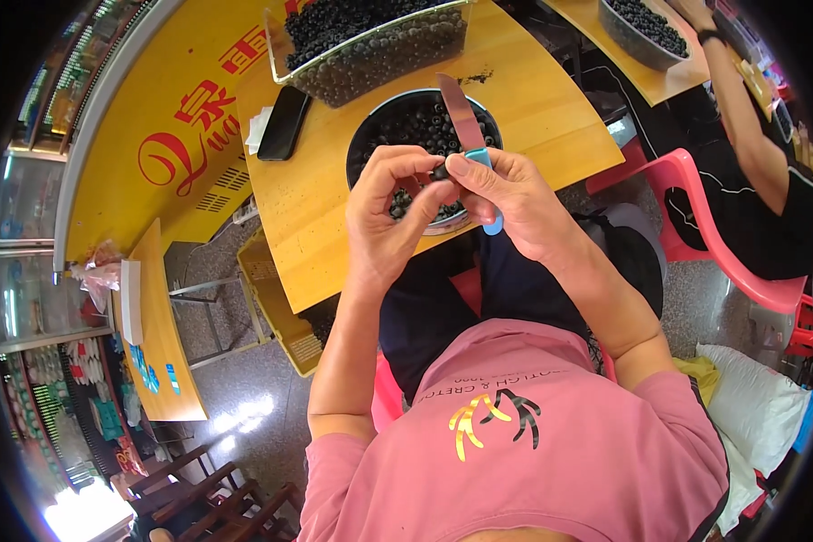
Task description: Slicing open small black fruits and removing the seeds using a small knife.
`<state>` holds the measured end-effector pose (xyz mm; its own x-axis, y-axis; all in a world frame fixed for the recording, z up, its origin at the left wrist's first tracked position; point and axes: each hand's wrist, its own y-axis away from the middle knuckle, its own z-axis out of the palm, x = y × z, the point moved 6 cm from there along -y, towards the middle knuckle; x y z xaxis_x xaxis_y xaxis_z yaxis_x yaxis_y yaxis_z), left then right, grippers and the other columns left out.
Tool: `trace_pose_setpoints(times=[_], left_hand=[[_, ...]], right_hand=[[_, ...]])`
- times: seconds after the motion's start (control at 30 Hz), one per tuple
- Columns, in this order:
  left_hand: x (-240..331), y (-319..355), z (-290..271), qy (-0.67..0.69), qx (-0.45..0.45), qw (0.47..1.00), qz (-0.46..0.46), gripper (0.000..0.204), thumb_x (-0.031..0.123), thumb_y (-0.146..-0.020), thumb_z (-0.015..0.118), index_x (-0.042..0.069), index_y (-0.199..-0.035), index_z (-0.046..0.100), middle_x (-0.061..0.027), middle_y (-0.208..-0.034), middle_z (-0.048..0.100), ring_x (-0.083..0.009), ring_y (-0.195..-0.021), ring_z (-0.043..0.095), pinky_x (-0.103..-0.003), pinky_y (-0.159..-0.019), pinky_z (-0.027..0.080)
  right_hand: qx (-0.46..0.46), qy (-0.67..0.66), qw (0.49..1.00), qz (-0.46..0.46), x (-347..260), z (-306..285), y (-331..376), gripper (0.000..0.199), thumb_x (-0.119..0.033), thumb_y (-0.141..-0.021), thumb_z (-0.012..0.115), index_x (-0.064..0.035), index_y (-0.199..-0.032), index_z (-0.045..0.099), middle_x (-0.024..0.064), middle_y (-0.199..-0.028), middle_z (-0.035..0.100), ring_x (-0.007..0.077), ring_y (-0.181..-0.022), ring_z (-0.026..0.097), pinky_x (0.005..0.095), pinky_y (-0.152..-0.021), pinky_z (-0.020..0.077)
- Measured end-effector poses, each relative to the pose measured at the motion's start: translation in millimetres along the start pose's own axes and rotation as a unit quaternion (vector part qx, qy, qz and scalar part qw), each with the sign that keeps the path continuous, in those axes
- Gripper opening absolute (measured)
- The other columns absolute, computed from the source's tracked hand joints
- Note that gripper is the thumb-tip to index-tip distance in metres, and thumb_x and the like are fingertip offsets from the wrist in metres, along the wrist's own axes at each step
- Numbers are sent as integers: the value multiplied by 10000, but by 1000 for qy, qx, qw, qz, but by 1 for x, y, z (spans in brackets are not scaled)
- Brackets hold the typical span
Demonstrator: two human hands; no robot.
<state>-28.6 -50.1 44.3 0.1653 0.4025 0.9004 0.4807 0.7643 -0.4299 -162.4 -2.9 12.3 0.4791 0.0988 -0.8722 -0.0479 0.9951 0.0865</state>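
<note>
One dark berry (pixel 440 170), seemingly, is pinched by left hand (pixel 390 212); one blue-handled knife (pixel 468 135) is gripped by right hand (pixel 513 200); one round bowl (pixel 375 126) at 12 o'clock on the tabletop (pixel 316 199).

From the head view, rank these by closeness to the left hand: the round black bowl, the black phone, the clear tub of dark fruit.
1. Round black bowl: right under and behind the left hand.
2. Black phone: farther back, on the left of the table.
3. Clear tub: at the far table edge, beyond the bowl.
</note>
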Motion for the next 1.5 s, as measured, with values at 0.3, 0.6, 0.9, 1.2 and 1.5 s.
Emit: trace_pose_setpoints(times=[0.3,0.6,0.9,1.2,1.5], left_hand=[[-4,8,-1,40,12,999,-34,215,-38,-874,647,-23,-1088,635,-54,-1061,549,-111,-880,589,-224,-797,477],[-12,13,0,94,36,988,-117,168,16,-889,665,-14,-1048,618,-19,-983,584,-93,-905,597,-229,-820,479],[-18,17,4,236,25,963,-131,141,50,-905,651,25,-1025,580,-14,-947,583,-77,-826,571,-215,-752,464],[-23,19,10,283,54,947,-143,157,75,-918,642,26,-1054,582,-34,-957,585,-97,-775,539,-228,-698,444],[-27,19,14,298,57,944,-128,160,60,-924,625,14,-1071,582,-46,-981,579,-111,-785,532,-242,-676,438]], right_hand=[[30,79,995,-45,-11,7,2,246,-304,-933,647,-64,-882,657,-20,-740,627,13,-544,436,178,-474,312],[18,124,988,-88,-19,8,2,244,-297,-930,655,-60,-873,645,-46,-729,579,3,-576,410,179,-493,298],[11,178,979,-96,-22,6,3,238,-246,-948,633,-8,-935,635,-15,-811,605,51,-723,534,212,-606,429],[51,514,776,-362,-44,19,22,168,-118,-867,671,-19,-999,645,113,-788,604,243,-677,600,313,-598,479],[68,563,730,-382,-44,14,23,171,-68,-835,670,-49,-1004,656,95,-783,608,273,-675,601,352,-577,479]])
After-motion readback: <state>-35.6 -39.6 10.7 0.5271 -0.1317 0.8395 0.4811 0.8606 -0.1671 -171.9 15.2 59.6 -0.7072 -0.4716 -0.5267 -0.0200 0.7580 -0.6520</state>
